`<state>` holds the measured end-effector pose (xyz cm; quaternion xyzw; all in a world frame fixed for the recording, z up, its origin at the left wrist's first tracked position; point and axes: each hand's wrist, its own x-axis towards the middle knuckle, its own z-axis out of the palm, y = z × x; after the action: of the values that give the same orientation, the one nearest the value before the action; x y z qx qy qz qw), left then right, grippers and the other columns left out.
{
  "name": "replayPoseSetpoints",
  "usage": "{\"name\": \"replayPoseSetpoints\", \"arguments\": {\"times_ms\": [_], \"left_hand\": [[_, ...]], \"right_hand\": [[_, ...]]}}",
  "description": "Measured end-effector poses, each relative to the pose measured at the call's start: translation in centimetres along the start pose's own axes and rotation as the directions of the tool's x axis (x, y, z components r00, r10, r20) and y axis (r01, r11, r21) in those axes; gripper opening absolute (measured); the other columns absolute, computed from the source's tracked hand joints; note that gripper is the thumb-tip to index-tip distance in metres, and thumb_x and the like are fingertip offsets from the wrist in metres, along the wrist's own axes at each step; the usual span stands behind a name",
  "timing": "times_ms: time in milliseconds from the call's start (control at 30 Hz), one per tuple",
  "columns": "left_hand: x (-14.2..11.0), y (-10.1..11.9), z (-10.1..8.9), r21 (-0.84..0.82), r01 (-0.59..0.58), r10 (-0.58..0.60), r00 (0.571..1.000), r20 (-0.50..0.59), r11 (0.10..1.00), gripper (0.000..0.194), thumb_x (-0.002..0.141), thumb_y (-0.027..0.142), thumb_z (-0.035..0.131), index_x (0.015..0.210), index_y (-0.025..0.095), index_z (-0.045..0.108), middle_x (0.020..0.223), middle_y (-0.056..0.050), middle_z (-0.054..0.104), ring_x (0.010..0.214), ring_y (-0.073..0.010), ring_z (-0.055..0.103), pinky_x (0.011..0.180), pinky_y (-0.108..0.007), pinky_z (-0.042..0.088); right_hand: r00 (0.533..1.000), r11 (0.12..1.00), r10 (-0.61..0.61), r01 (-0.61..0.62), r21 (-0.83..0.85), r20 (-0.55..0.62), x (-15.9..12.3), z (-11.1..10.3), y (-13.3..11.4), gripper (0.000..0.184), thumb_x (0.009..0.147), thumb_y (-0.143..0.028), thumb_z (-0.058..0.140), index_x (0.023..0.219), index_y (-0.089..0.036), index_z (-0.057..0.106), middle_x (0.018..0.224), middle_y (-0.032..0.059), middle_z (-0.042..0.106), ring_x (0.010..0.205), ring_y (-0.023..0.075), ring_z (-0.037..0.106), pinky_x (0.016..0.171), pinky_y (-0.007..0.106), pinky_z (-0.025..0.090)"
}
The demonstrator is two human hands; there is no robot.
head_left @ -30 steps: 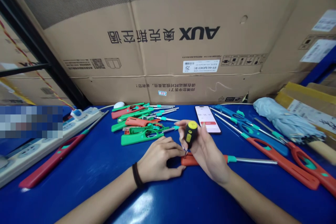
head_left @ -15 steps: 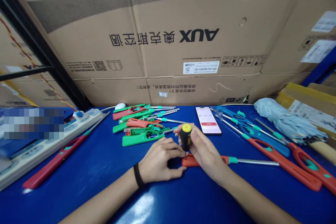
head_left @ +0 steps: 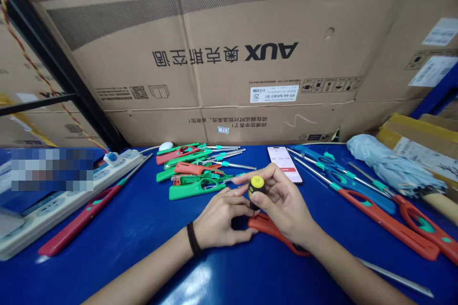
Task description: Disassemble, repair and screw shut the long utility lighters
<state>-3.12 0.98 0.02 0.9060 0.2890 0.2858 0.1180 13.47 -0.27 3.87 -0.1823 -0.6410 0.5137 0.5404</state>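
My right hand point(head_left: 286, 202) is closed round the short black-and-yellow handle of a screwdriver point(head_left: 256, 185), its index finger stretched to the left. The screwdriver stands nearly upright, its shank tip at the handle end of an orange-red gas lighter point(head_left: 266, 225). That lighter lies slantwise on the table, partly covered by my right hand and forearm; its metal tube shows again beyond the forearm. My left hand point(head_left: 225, 214) rests on the table with fingers and thumb curled about the lighter's handle end, steadying it. A dark band circles the left wrist.
Behind my hands lies a pile of green and red lighters point(head_left: 195, 189), some opened up. A phone point(head_left: 285, 164) shows a running timer. More lighters point(head_left: 386, 221) lie right, beside a pale blue umbrella point(head_left: 393, 167). A dark-red lighter point(head_left: 71, 228) and power strip point(head_left: 50, 205) lie left.
The lighter has turned, its metal tube swinging towards me on the right. My right fingers have shifted on the screwdriver handle, the index finger now extended left. The left hand keeps its place.
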Motion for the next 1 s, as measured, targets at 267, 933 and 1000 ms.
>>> {"name": "replayPoseSetpoints", "arguments": {"times_ms": [267,933,1000], "left_hand": [[0.2,0.0,-0.2,-0.043,0.015,-0.012,0.997,0.07,0.999,0.02,0.071,0.03,0.073,0.088,0.02,0.068,0.097,0.001,0.072,0.083,-0.0178,0.064,0.079,-0.032,0.042],[0.4,-0.3,-1.6,0.128,0.07,-0.097,0.97,0.223,0.989,0.049,0.068,0.062,0.067,0.087,0.019,0.054,0.082,-0.001,0.059,0.074,-0.0171,0.056,0.066,-0.025,0.042],[0.3,-0.4,-1.0,0.16,0.043,-0.075,0.977,0.199,0.986,0.046,0.067,0.06,0.069,0.079,0.02,0.051,0.073,0.002,0.058,0.063,-0.014,0.055,0.055,-0.022,0.039]], "right_hand": [[0.853,0.961,-0.264,0.27,-0.053,-0.451,1.9,-1.5,-5.2,0.019,0.088,-0.044,0.058,0.092,-0.025,0.055,0.104,0.0019,0.069,0.089,0.0165,0.068,0.086,0.036,0.054],[0.993,0.316,-0.103,-0.022,-0.948,-0.057,-2.4,-10.9,-2.6,0.022,0.09,-0.041,0.052,0.102,-0.023,0.051,0.093,0.007,0.07,0.082,0.0235,0.069,0.066,0.032,0.056],[0.985,0.183,-0.158,0.097,-0.978,0.068,-2.4,-11.5,-1.4,0.019,0.091,-0.037,0.05,0.102,-0.022,0.053,0.095,0.0081,0.07,0.081,0.0238,0.07,0.066,0.032,0.056]]}}
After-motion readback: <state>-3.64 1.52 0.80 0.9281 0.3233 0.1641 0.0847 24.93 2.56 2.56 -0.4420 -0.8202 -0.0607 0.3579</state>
